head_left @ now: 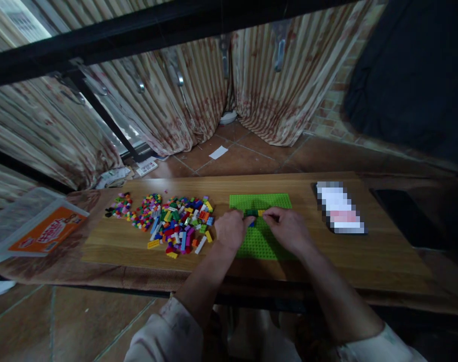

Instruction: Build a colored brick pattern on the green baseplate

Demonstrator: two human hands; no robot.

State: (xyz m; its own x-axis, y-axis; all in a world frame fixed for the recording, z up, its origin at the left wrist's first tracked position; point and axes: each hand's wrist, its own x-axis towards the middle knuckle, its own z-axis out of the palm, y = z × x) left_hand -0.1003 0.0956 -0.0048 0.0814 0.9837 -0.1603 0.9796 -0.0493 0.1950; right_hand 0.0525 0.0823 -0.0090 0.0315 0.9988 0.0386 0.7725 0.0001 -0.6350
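A bright green studded baseplate (pixel 266 247) lies on the wooden board. Over its upper half, a short row of toy bricks spans the gap between my hands: a dark green brick (pixel 251 212) at the left and a yellow brick (pixel 261 213) at the right. My left hand (pixel 231 230) is closed at the green end, its thumb by a small blue brick (pixel 252 223). Fingers of my right hand (pixel 288 229) pinch the yellow end. Whether the row is pressed onto the studs I cannot tell.
A heap of mixed toy bricks (pixel 181 223) spreads left of the baseplate. A clear plastic box (pixel 23 211) with an orange label stands farther left. To the right lie a phone with a blurred screen (pixel 340 206) and a dark flat object (pixel 407 216).
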